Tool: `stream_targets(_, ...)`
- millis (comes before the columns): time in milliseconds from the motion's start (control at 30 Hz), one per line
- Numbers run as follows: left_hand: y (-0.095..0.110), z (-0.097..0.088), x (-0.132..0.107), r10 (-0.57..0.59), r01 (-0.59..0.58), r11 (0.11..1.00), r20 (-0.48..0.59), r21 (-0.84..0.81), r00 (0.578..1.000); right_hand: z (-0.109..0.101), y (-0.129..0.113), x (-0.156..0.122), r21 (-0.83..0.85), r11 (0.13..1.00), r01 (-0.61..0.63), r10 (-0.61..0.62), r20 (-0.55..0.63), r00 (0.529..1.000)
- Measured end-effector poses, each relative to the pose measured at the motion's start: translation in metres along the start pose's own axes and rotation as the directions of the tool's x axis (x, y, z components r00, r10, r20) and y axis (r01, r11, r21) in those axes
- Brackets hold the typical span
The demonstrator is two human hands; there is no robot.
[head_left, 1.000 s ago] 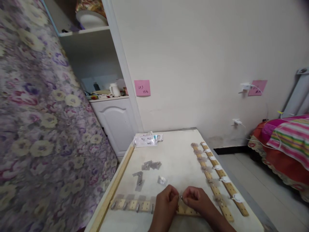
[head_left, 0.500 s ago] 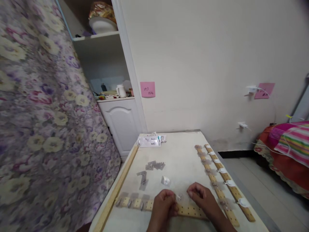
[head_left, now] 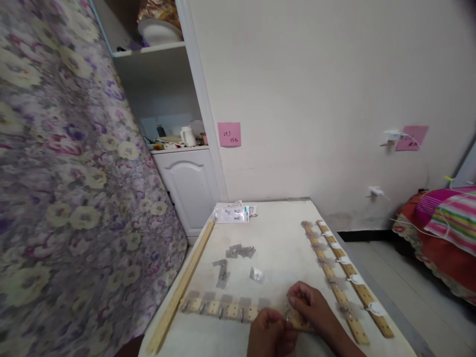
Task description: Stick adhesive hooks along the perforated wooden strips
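A wooden strip with drilled holes (head_left: 232,311) lies across the near part of the table, with clear adhesive squares and small metal hooks (head_left: 220,312) along its left half. Over its right half, my left hand (head_left: 269,333) is closed, its fingertips pinching a small shiny hook (head_left: 287,319). Just to the right, my right hand (head_left: 310,305) has curled fingers close to the same spot; what they hold, if anything, is too small to make out. Beyond the strip lie loose clear hook pieces (head_left: 241,251) and a small clear packet with white contents (head_left: 256,274).
Two more strips stand along the right edge: one bears clear hooks (head_left: 330,271), the other white hooks (head_left: 355,280). A long wooden bar (head_left: 186,282) runs down the table's left edge. Printed hook packaging (head_left: 232,214) sits at the back. A floral curtain (head_left: 92,198) hangs left.
My left hand has moved right along the strip, toward my right hand, uncovering another hook and clear square. The right hand stays about where it was. The camera view has shifted slightly.
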State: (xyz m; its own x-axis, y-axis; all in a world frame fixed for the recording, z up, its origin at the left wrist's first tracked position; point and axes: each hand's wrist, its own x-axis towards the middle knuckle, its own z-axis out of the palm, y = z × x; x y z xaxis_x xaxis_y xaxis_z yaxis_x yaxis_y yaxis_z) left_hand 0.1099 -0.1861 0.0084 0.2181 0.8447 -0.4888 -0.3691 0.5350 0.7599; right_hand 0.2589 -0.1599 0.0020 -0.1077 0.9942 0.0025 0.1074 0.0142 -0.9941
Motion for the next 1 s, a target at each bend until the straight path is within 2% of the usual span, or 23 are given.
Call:
stream_targets(167,-0.033,-0.008,0.008,-0.04,0.05,0.994,0.1,-0.095,0.994,-0.003,0.005,0.001,-0.179,0.983,0.051,-0.046,0.036,0.998)
stream_targets(267,-0.045,-0.008,0.01,-0.059,0.066,0.992,0.071,-0.105,0.996,0.0,0.007,0.0,-0.267,0.962,0.063,-0.055,0.038,0.998)
stream_targets(400,-0.045,-0.002,0.006,-0.063,0.062,0.997,-0.005,-0.05,0.998,0.004,0.01,0.003,-0.383,0.92,0.079,-0.074,0.03,0.997)
stream_targets(567,-0.045,-0.001,0.009,-0.041,0.034,0.997,-0.1,-0.074,0.994,0.01,0.017,0.008,-0.483,0.872,0.082,-0.083,0.019,0.996)
stream_targets(733,-0.049,-0.01,0.018,-0.075,0.065,0.995,-0.129,-0.078,0.989,0.019,0.018,0.01,-0.546,0.833,0.086,-0.109,-0.009,0.994)
stream_targets(867,-0.048,-0.012,0.021,-0.073,0.069,0.997,-0.195,-0.027,0.978,0.023,0.024,0.01,-0.593,0.803,0.063,-0.097,-0.026,0.995)
stream_targets(1000,-0.048,-0.012,0.023,-0.084,0.077,0.996,-0.197,-0.039,0.977,0.021,0.032,0.009,-0.585,0.809,0.05,-0.075,-0.019,0.997)
